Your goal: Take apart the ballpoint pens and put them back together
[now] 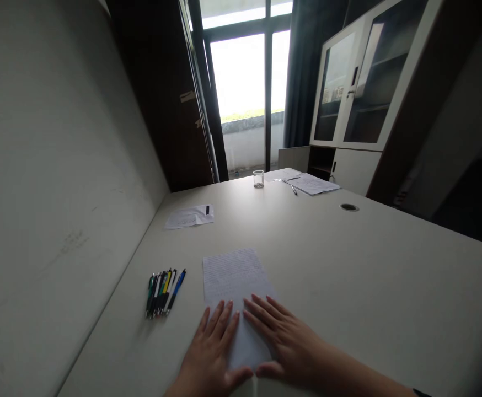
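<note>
A sheet of lined paper (233, 271) with writing on it lies on the white table in front of me. My left hand (215, 347) rests flat on its lower left part, fingers stretched out. On the lower right part my right hand (280, 336) also lies flat, its fingers pointing forward and to the left. The two thumbs almost meet near the bottom, and bare paper shows between the hands. Both palms cover part of the sheet. Left of the paper, several pens (164, 292) lie side by side in a row, the blue one at the right end.
A clear glass (258, 179) stands near the table's far edge. Papers (313, 183) and a pen (293, 189) lie to its right, another sheet (191, 216) at the left by the wall (71, 165). A round cable hole (349, 207) is at the right. Beyond are a window and a cabinet (359, 88).
</note>
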`<state>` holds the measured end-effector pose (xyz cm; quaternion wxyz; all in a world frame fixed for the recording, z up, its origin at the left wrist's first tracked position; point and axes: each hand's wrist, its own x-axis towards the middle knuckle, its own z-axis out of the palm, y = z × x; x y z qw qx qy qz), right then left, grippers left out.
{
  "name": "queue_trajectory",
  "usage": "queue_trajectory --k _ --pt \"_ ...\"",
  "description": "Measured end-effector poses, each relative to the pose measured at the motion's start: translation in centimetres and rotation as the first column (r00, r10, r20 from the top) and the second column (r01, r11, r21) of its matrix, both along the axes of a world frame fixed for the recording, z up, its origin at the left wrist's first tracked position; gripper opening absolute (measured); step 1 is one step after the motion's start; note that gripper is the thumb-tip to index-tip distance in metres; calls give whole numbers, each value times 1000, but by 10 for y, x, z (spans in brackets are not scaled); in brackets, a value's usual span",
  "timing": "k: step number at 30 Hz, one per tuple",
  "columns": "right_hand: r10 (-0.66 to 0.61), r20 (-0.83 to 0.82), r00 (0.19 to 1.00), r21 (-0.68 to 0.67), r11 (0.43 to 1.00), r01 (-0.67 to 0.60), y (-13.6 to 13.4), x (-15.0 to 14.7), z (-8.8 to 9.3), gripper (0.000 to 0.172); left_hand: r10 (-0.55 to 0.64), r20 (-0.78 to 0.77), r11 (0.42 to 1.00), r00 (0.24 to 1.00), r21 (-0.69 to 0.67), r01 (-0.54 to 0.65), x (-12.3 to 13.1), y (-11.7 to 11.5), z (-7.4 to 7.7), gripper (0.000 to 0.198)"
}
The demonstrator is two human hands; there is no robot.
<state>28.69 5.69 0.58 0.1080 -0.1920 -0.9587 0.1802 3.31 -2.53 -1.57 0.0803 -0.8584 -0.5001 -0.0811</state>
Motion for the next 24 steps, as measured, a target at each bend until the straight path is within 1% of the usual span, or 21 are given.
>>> queue_trajectory --k 6,9,12,14,20,24 --pt "4 12 1000 11 1000 -4 3 -2 0 92 -20 -49 995 999 94 24 -4 8 -10 97" --pt "-3 14 1000 17 1000 3 3 -1 0 92 -25 -63 992 998 120 32 -4 9 -12 97" --pt "-4 -14 1000 26 1000 4 2 -2 0 92 -22 -45 992 999 127 28 -3 9 -12 97" --pt "-6 -33 999 26 1000 7 1 -2 -1 92 -24 -16 995 1000 95 26 -3 8 -11 96" --pt "-15 -47 999 3 1000 15 -2 -1 -4 90 2 38 996 999 -91 2 -3 2 -3 92" --pt "-22 -55 998 7 1000 22 -4 -1 -6 89 41 57 989 998 -142 -33 0 -4 4 88"
